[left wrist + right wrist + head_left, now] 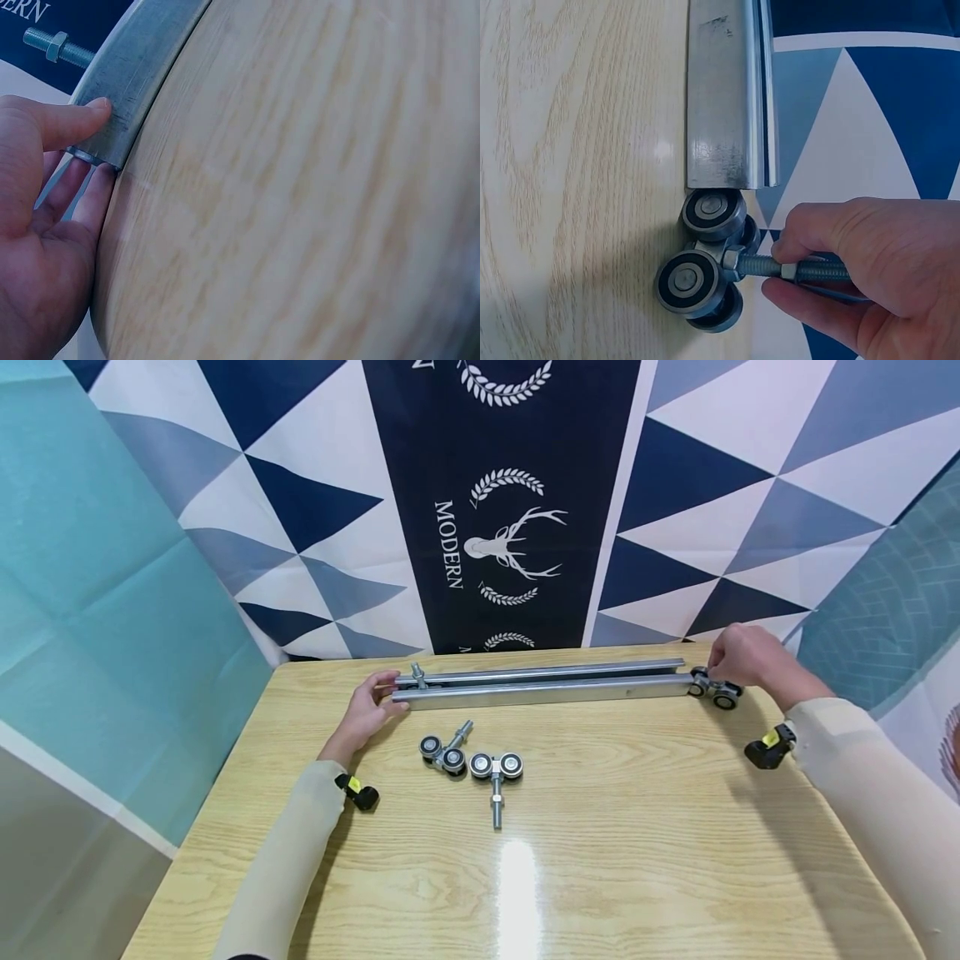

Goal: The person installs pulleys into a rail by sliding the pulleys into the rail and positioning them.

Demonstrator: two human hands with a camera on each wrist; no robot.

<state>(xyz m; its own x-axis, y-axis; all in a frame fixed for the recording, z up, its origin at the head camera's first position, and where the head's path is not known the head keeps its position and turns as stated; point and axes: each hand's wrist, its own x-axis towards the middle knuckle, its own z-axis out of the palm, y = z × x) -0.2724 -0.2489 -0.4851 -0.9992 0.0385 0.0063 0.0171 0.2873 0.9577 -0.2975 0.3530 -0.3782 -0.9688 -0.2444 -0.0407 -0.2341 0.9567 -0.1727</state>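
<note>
A long metal channel rail [540,693] lies along the back of the table, its slot facing up. My left hand [369,706] grips its left end, thumb on the near side wall and fingers around the end, as the left wrist view shows. Near that end a threaded bolt with a nut [58,46] stands up out of the slot. At the right end my right hand [877,277] pinches the threaded bolt of a roller trolley [697,277] between thumb and fingers. One wheel pair of this trolley is right at the rail's open end; the other hangs outside it.
Two more roller trolleys lie on the wooden table [637,827] in front of the rail: a tilted one [450,753] and another [497,777] with its bolt pointing toward me. A patterned cloth [510,510] hangs right behind the table's back edge.
</note>
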